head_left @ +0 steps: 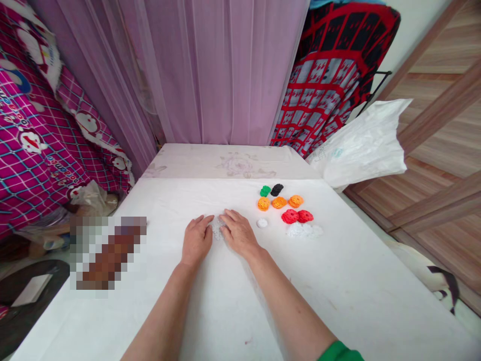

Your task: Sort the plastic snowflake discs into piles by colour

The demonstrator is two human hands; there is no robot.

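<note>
Both hands rest on the white-covered table [221, 301]. Between them lies a small white lacy piece [217, 231], crocheted by its look and partly hidden by the fingers. My left hand [197, 238] touches its left side with fingers stretched out. From the right, my right hand [240, 233] lies palm down with its fingertips over the piece's edge. Right of it are a small round white object [262, 223], stacks of red crocheted pieces [290, 216] and a spread of white lacy pieces [304, 230]. Behind these sit orange [279, 202], green [265, 191] and black [277, 189] crocheted pieces.
A pixelated brown patch [112, 255] covers something at the table's left. Past the right edge stands a white plastic bag [361, 143]. A purple curtain [233, 75] hangs behind the table, with a pink checked cloth [41, 115] on the left.
</note>
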